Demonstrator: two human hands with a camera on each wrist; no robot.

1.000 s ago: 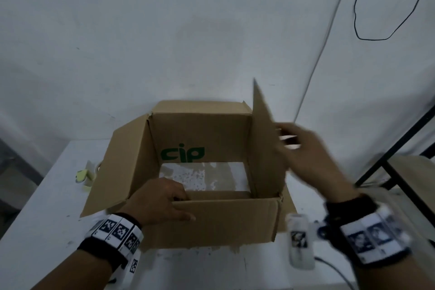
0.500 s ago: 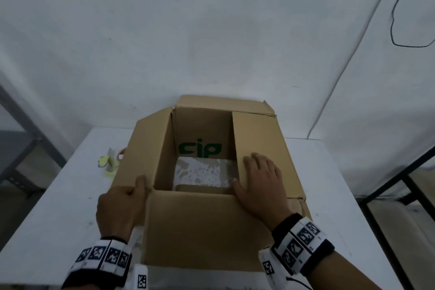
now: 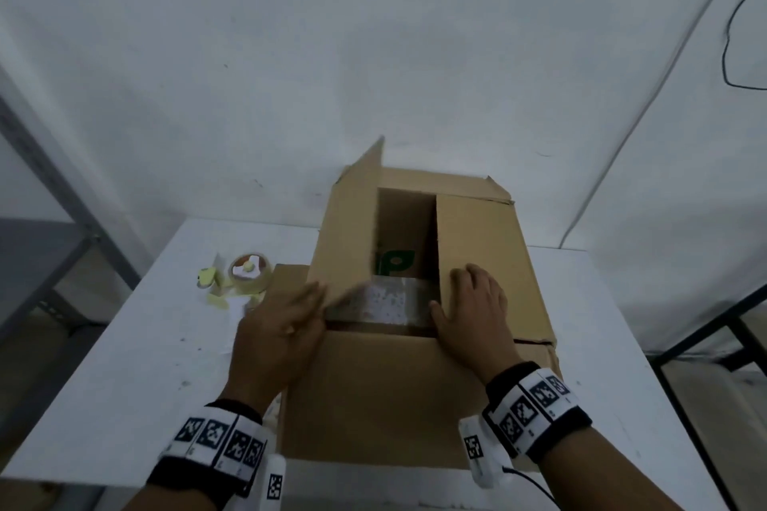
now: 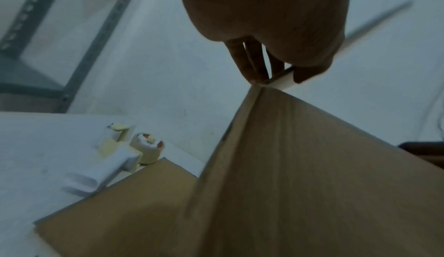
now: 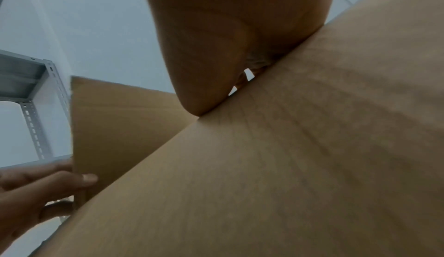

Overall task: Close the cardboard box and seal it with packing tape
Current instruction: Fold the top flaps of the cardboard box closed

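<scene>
The cardboard box [image 3: 394,398] stands on a white table, its near flap spread toward me. The right flap [image 3: 489,245] is folded down over the opening, and my right hand [image 3: 473,290] lies flat on it with straight fingers, palm pressing the board [image 5: 312,147]. My left hand [image 3: 315,299] pinches the near corner of the left flap [image 3: 348,241], which is raised and tilts inward; thumb and fingers [image 4: 252,65] clamp its edge. A white speckled item [image 3: 386,299] lies inside. The tape roll [image 3: 249,274] sits left of the box.
Yellow paper scraps [image 3: 207,278] lie beside the tape roll [image 4: 149,149]. The table [image 3: 145,344] meets a white wall behind the box. A grey metal shelf [image 3: 41,187] stands at the left, and a dark frame [image 3: 705,336] at the right.
The right flap went from upright to folded down under my right hand. My left hand moved to the left flap and lifted it from spread outward to tilting over the opening.
</scene>
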